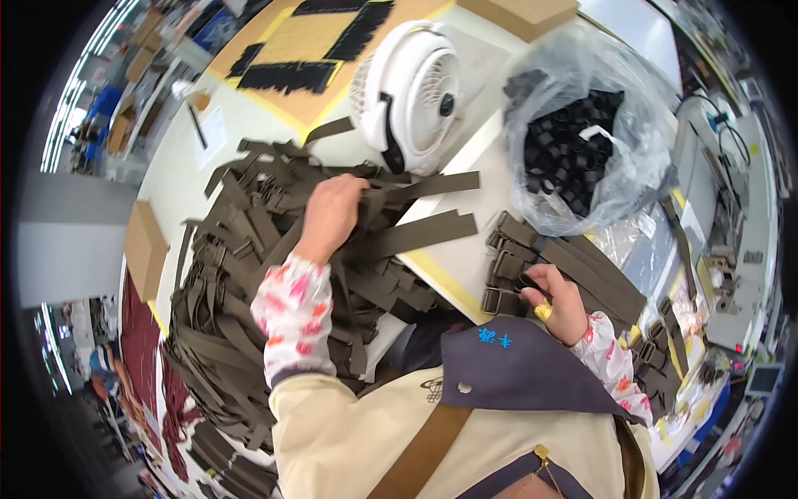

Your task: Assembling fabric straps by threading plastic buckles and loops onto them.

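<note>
presently: left hand (331,212) closed on an olive webbing strap (424,234) atop the large loose strap pile (224,316) spread beneath and left of it; most of the stock sits here, seemingly unworked. right hand (555,301) pinches a buckled strap (509,274) at the near end of a small stack of buckled straps (594,279), likely finished. beyond the right hand: bag of black buckles (582,133), well filled. desk (465,258).

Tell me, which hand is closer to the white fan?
Left. The left hand rests on the strap pile just below the white fan; the right hand is farther off, on buckled straps.
</note>
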The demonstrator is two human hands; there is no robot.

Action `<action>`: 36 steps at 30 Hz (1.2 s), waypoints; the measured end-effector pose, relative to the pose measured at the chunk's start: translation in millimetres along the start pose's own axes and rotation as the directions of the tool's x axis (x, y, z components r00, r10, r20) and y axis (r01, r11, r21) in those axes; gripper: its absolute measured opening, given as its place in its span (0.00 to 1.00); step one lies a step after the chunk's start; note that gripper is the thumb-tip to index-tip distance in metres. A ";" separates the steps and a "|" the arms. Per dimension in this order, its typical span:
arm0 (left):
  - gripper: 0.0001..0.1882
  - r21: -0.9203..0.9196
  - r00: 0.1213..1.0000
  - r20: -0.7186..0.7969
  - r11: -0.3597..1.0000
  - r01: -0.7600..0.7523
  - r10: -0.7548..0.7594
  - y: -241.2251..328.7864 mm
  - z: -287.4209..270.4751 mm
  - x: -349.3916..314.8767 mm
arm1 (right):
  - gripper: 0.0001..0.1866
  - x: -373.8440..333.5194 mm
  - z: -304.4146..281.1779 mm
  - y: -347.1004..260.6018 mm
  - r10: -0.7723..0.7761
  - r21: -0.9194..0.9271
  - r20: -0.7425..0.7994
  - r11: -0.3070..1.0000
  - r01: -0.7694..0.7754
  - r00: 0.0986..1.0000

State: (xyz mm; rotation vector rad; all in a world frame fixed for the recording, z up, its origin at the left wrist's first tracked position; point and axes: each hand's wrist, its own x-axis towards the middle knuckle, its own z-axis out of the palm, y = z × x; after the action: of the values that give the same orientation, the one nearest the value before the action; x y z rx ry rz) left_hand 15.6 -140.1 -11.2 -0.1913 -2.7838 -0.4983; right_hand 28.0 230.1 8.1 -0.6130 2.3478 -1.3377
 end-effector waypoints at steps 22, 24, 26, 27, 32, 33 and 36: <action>0.11 -0.642 0.938 0.117 0.745 -0.179 0.326 161.2 74.7 30.0 | 0.11 0.2 -11.8 31.1 0.410 0.842 -0.059 0.510 -0.175 0.910; 0.14 -0.627 0.912 0.053 0.724 -0.287 0.406 168.9 74.4 30.7 | 0.11 1.5 -11.3 30.5 0.412 0.866 -0.042 0.470 -0.173 0.910; 0.17 -0.614 0.878 -0.034 0.684 -0.395 0.477 175.1 74.6 33.2 | 0.10 3.0 -13.2 26.6 0.400 0.912 -0.016 0.381 -0.151 0.916; 0.17 -0.616 0.878 -0.035 0.681 -0.395 0.477 174.9 76.1 33.7 | 0.10 2.7 -14.1 27.0 0.403 0.911 -0.017 0.383 -0.151 0.915; 0.10 -0.569 0.898 -0.121 0.712 -0.412 0.423 171.8 79.5 29.6 | 0.11 -2.5 -26.2 29.4 0.479 0.918 -0.076 0.377 -0.126 0.874; 0.10 -0.574 0.898 -0.119 0.709 -0.410 0.423 172.4 79.0 30.0 | 0.11 -4.2 -27.3 29.3 0.484 0.918 -0.077 0.377 -0.128 0.872; 0.11 -0.543 0.895 -0.140 0.723 -0.427 0.423 172.7 75.0 31.6 | 0.12 -6.1 -28.8 27.5 0.490 0.887 0.015 0.396 -0.238 0.871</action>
State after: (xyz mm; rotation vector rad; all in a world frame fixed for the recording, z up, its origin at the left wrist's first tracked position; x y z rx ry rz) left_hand -3.2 49.9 -13.3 -0.9361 -2.3763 -1.1711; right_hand 13.2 266.4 -1.3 0.4228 1.4075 -2.1583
